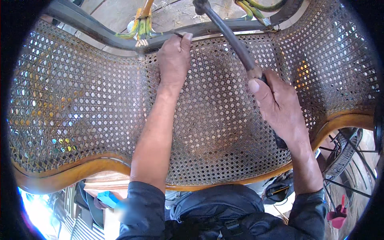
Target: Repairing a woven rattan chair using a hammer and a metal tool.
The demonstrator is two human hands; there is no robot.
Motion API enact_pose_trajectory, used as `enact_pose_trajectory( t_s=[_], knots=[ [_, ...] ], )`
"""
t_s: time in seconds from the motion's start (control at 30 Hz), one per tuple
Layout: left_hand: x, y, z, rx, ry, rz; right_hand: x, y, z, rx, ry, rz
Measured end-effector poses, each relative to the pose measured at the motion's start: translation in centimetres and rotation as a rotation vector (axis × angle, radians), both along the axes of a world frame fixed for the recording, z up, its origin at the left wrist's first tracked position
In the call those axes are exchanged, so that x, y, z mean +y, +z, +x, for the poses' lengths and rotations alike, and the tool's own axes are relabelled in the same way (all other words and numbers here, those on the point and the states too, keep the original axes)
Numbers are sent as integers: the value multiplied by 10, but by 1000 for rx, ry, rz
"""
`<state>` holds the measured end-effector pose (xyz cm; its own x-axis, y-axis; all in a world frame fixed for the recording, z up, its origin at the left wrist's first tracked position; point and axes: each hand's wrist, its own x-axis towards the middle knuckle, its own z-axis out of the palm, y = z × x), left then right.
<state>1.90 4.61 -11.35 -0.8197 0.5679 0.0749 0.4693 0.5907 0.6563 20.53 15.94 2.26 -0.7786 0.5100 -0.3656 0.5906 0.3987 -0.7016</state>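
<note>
My right hand (pixel 280 102) is closed around the dark grip of a hammer (pixel 232 34). The hammer slants up to the left, its head raised near the top edge of the view. Against the dark far rail (pixel 228 27) of a cane-woven seat or backrest, my left hand (pixel 175 62) is closed, thumb pressed to the fingers. A thin dark tip shows above those fingers; what it belongs to is mostly hidden. The open-mesh cane panel (pixel 216 108) stretches beneath both arms, bordered on the near side by a curved honey-brown wooden rail (pixel 108 164).
Green-and-yellow wrapped joints (pixel 143 28) meet the far rail, with more at the upper right. Wooden boards (pixel 106 182) and a blue cloth-like item (pixel 108 198) lie at lower left. A dark woven chair with thin legs (pixel 340 154) and a pink-red object (pixel 337 218) are at lower right.
</note>
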Motion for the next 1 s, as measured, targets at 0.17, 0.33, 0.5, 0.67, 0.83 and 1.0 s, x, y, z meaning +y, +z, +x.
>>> enact_pose_trajectory(
  t_s=[0.17, 0.33, 0.5, 0.67, 0.83, 1.0],
  knots=[
    [-1, 0, -1, -30, -24, 11, -1, -5, 4, -130, -26, -127],
    [1, -6, -2, 18, -51, -13, 0, -6, 4, -55, 18, -42],
    [-1, -9, -3, 1, -73, 54, -8, 11, -7, -4, 25, -64],
    [1, -14, -5, -18, -121, 87, -1, -2, -22, -212, 144, -30],
    [-1, -8, -3, -13, -120, 138, -9, 7, -17, 104, 110, 92],
    [-1, -12, -4, 71, -167, 50, -4, -8, -20, -49, 150, 79]
  ],
)
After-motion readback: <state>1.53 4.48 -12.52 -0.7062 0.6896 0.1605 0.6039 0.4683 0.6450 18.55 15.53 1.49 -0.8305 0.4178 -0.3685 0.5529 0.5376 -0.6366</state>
